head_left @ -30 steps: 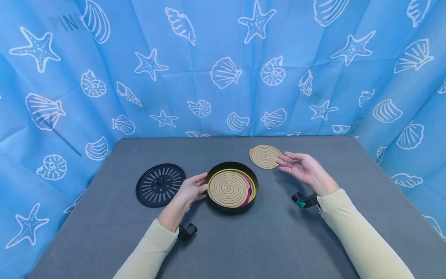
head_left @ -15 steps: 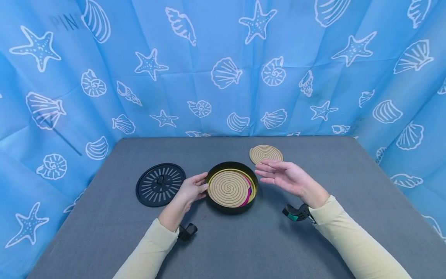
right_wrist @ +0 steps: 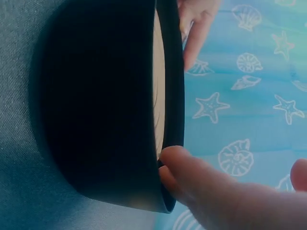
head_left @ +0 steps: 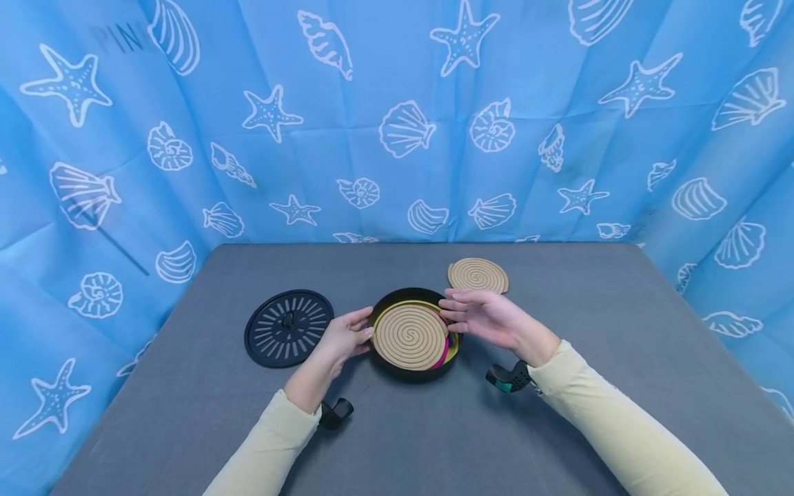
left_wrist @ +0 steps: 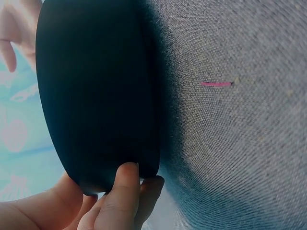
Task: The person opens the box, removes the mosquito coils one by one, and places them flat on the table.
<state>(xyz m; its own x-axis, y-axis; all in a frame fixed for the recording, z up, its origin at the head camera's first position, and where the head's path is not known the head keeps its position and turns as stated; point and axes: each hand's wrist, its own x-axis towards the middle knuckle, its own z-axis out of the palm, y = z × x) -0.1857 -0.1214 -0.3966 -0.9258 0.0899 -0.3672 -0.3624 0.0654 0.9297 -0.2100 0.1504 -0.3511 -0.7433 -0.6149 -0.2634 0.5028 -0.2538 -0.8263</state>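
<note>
Your left hand (head_left: pixel 340 341) is gripping the round black tin (head_left: pixel 403 375) by its left side, with thumb and fingers pressing on the outer wall. Your right hand (head_left: pixel 486 320) is holding its fingers out fairly straight, pinching nothing, with the thumb standing apart; the fingertips are crossing the tin's right rim, and I can't tell whether they are touching the tan spiral coil (head_left: pixel 411 337). That coil is lying inside the tin, with a magenta piece (head_left: pixel 442 356) showing at its right edge and a yellow band (head_left: pixel 455 344) running around inside the wall. The tin itself is standing upright on the grey worktop (head_left: pixel 409 441). Beyond it and to the right, a second coil (head_left: pixel 477 275) is lying flat, partly hidden behind your right hand. Left of the tin, a slotted black disc (head_left: pixel 289 331) is resting on the worktop. Behind everything, a blue curtain (head_left: pixel 372 158) is hanging, printed with white shells and starfish.
</note>
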